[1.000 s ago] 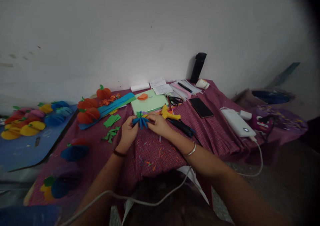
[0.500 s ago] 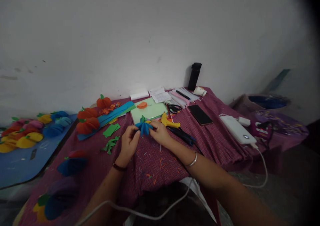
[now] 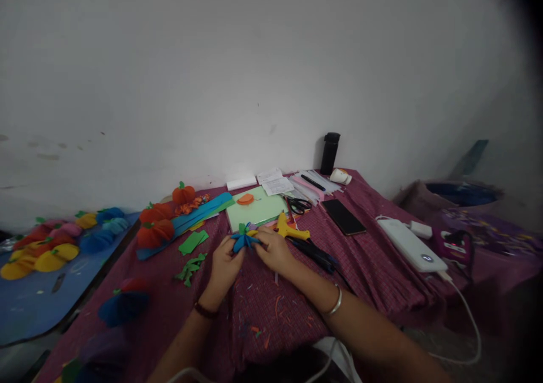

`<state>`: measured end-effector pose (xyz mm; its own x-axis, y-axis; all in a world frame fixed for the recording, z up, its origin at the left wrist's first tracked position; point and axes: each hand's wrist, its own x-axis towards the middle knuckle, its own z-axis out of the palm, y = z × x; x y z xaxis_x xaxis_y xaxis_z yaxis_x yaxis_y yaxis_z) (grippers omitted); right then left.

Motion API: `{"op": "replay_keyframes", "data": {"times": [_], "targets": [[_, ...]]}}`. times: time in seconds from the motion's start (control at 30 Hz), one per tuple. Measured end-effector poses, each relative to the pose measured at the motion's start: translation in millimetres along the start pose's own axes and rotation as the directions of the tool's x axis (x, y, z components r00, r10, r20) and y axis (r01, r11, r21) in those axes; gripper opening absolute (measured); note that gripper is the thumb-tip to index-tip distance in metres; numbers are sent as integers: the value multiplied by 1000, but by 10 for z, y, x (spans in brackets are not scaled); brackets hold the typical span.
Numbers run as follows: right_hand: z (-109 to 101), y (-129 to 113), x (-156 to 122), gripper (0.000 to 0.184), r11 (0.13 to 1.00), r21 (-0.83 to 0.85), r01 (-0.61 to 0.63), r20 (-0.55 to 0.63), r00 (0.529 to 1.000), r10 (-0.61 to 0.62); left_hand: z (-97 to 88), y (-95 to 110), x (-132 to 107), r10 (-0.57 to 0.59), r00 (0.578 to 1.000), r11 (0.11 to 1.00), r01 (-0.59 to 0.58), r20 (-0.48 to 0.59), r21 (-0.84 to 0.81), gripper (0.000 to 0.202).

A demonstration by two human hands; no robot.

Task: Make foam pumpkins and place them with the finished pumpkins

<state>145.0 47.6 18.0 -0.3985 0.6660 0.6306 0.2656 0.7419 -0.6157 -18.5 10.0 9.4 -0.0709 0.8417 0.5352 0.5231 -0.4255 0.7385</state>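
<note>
A small blue paper pumpkin (image 3: pixel 245 241) with a green stem on top is held between my two hands, above the table. My left hand (image 3: pixel 225 261) pinches its left side, fingers curled. On the other side my right hand (image 3: pixel 274 251) grips it, thumb in front and fingers behind. Just right of the right hand lies a yellow glue gun (image 3: pixel 289 228) with a dark handle. Green paper pieces (image 3: pixel 193 242) and curled green scraps (image 3: pixel 190 268) are left of my left hand. Behind the pumpkin rests a pale green sheet (image 3: pixel 258 207).
Orange paper pumpkins (image 3: pixel 155 233) and blue paper strips (image 3: pixel 199 213) lie at the left back. More pumpkins sit on a blue board (image 3: pixel 25 304). Black scissors (image 3: pixel 298 204), a phone (image 3: pixel 343 216), a black bottle (image 3: pixel 330 154) and a white power bank (image 3: pixel 411 247) with cable stand rightward.
The whole scene sits lower in view as the head tilts up. Both hands keep hold of the blue pumpkin, which looks tipped and slightly flatter from here.
</note>
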Motion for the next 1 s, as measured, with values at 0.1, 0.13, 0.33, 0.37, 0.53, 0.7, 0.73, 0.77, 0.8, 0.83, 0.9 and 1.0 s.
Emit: {"op": "replay_keyframes", "data": {"times": [0.1,0.13,0.33,0.37,0.53,0.7,0.73,0.77,0.8,0.83,0.9,1.0], "targets": [[-18,-33,1,16,999,-29,22,27,999,-21,-11,2,3,19,1000,999,-19,4,37,17],[-19,-39,0,17,999,-34,24,36,999,-23,-14,1,2,20,1000,999,-20,-3,40,17],[25,12,-33,11,991,-132,-13,44,999,19,-21,-23,-7,31,997,998,-26,-76,66,16],[35,30,-38,13,988,-152,-13,48,999,20,-22,-28,-9,38,996,996,-31,-84,79,17],[61,95,-40,17,973,-231,15,49,999,-4,-37,-43,-23,139,988,975,-124,-70,185,16],[66,93,-37,17,976,-218,18,37,999,-11,-47,-46,-34,252,965,935,-225,-67,272,19],[65,91,-35,18,978,-209,21,34,999,-14,-47,-42,-34,268,961,928,-239,-67,285,19],[63,90,-33,18,979,-203,21,30,999,-16,-47,-35,-35,283,957,921,-252,-65,298,18],[60,90,-31,19,979,-201,20,24,1000,-15,-48,-23,-37,295,953,913,-262,-63,311,17],[54,93,-28,19,979,-205,17,14,1000,-14,-52,-7,-40,307,950,906,-271,-64,324,16],[39,107,-19,18,975,-220,16,-1,1000,-16,-70,40,-55,329,942,896,-288,-70,337,13],[14,149,-5,17,968,-250,30,-5,999,-32,-119,131,-92,351,934,908,-322,-69,270,7]]}}
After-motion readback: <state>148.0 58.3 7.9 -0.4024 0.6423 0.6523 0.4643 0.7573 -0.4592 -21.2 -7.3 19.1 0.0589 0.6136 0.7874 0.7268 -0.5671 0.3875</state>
